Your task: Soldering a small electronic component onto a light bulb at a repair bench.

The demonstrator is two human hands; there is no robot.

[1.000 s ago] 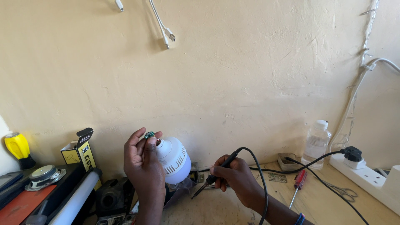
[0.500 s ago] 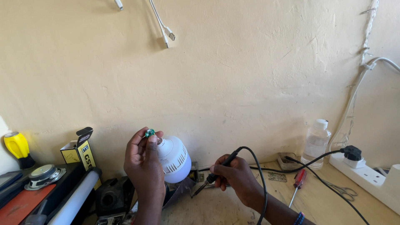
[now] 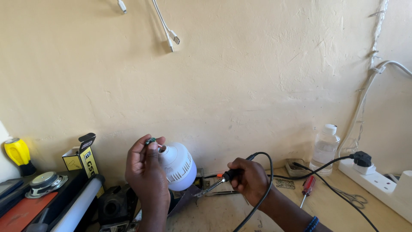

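Head view looks down at a cluttered workbench (image 3: 343, 215) set against a cream wall. Left hand (image 3: 148, 172) is raised and closed around a white bulb (image 3: 178, 165), holding it above the bench with a small green part (image 3: 150, 140) pinched at the fingertips by the bulb's neck. Right hand (image 3: 249, 178) is wrapped tight around a black soldering iron (image 3: 214, 182), its tip low over the bench just right of the bulb, its black cord (image 3: 266, 189) looping back over the wrist. A small yellow and black box (image 3: 83, 159) with an open flap stands against the wall at left, near a yellow-handled tool (image 3: 17, 152). To the right stand a clear plastic bottle (image 3: 325, 148) with a white cap, a red screwdriver (image 3: 307, 187), and a white power strip (image 3: 380, 184).
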